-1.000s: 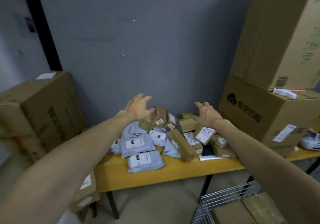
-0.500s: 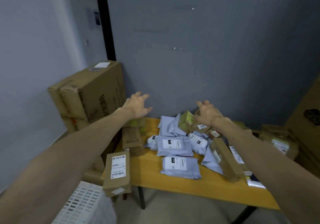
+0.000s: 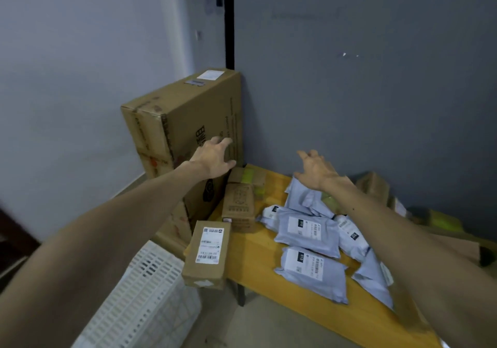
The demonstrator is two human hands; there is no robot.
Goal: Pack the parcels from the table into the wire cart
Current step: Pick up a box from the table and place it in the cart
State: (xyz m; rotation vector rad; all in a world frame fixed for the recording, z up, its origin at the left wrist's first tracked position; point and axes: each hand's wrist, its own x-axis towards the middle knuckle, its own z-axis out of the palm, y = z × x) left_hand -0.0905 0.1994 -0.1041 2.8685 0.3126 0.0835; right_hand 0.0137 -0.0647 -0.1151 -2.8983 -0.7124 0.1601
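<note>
Leftward since before, both hands (image 3: 215, 156) (image 3: 316, 170) hover spread, empty, over yellow table (image 3: 258, 261).

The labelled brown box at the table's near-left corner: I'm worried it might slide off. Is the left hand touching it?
Apart. The head view shows the left hand open, well beyond the brown box, with another box lying between them.

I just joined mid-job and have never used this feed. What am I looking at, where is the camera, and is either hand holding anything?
There is no machine here: a person works bare-handed, and the one camera sits on their head, looking forward and down. The left hand and right hand are both spread open and empty, reaching over a yellow table. On it lie grey mailer bags and small brown boxes; one labelled box overhangs the table's left end. A big carton stands beside it, a white crate below.
</note>
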